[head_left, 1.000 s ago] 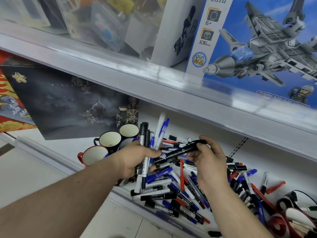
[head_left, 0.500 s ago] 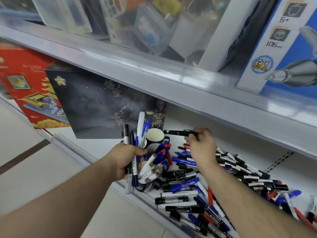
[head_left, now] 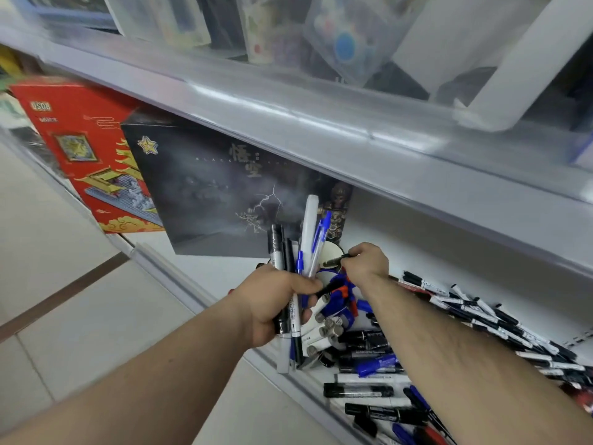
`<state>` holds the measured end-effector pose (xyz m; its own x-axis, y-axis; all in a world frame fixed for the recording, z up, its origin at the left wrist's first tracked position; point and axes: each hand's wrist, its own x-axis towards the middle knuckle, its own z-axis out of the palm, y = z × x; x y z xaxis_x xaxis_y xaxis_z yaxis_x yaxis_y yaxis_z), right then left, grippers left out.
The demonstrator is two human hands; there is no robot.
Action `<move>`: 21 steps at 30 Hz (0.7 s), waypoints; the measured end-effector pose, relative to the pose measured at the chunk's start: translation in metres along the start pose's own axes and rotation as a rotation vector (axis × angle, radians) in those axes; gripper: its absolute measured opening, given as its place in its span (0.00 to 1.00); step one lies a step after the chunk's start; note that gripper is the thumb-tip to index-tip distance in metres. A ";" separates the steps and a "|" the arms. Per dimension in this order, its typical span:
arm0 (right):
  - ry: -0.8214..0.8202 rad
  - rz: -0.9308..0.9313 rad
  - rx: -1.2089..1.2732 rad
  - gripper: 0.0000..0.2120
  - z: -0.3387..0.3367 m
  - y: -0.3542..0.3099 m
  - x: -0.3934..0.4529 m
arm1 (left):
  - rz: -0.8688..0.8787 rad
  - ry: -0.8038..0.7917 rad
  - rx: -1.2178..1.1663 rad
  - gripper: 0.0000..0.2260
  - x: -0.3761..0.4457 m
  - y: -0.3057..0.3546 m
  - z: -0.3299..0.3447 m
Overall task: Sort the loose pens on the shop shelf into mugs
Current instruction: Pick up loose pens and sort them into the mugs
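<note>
Our right hand (head_left: pixel 365 263) pinches slim black plastic marker (head_left: pixel 333 261) over white-lined mug (head_left: pixel 327 255); left hand (head_left: pixel 276 300) grips mixed pen bundle (head_left: pixel 296 252). Light, stiff, slippery; hold mid-barrel.

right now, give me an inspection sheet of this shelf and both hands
surface: white shelf, part bare behind the pens
job's things: loose pens piled along the shelf; a mug with a pale inside stands behind the hands, beside one holding blue and red pens
clutter: dark box and red box stand at the left
hands: left hand grips a bundle of mixed pens upright; right hand pinches a black pen over the mug's mouth
cables: nothing seen
surroundings: upper shelf with clear packs; tiled floor below
</note>
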<state>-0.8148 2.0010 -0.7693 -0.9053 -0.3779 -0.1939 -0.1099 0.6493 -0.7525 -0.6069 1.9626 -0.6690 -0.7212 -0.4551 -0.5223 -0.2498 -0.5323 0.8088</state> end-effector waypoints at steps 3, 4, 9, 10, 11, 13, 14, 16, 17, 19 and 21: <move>-0.001 -0.046 -0.092 0.12 -0.003 0.001 -0.001 | 0.008 -0.027 0.025 0.07 -0.002 0.001 0.006; 0.004 -0.044 -0.086 0.13 -0.005 0.001 -0.002 | 0.008 -0.040 0.030 0.07 -0.004 0.001 0.008; 0.057 0.017 0.326 0.06 -0.034 -0.015 -0.040 | -0.025 -0.097 0.083 0.08 -0.010 0.003 0.015; 0.039 0.012 0.443 0.06 -0.045 -0.020 -0.056 | -0.031 -0.117 0.102 0.10 -0.012 0.002 0.016; 0.008 0.006 0.548 0.07 -0.056 -0.023 -0.072 | -0.036 -0.139 0.123 0.12 -0.013 0.002 0.017; -0.034 -0.016 0.705 0.07 -0.082 -0.028 -0.108 | -0.031 -0.193 0.161 0.10 -0.018 0.000 0.022; -0.039 -0.033 0.759 0.08 -0.096 -0.029 -0.124 | -0.025 -0.224 0.177 0.08 -0.020 0.000 0.025; -0.037 -0.083 0.790 0.09 -0.116 -0.032 -0.149 | -0.019 -0.284 0.207 0.07 -0.025 -0.001 0.033; -0.034 -0.118 0.740 0.08 -0.123 -0.032 -0.157 | -0.014 -0.307 0.228 0.07 -0.029 -0.001 0.037; -0.023 -0.190 0.573 0.08 -0.131 -0.029 -0.168 | -0.019 -0.335 0.273 0.06 -0.034 -0.003 0.044; -0.021 -0.249 0.411 0.09 -0.134 -0.024 -0.176 | -0.031 -0.349 0.314 0.05 -0.038 -0.005 0.049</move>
<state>-0.7081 2.1407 -0.6325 -0.8633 -0.5044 0.0141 -0.1471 0.2248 -0.9632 -0.6102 2.0178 -0.6394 -0.8712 -0.1463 -0.4686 -0.4190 -0.2758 0.8651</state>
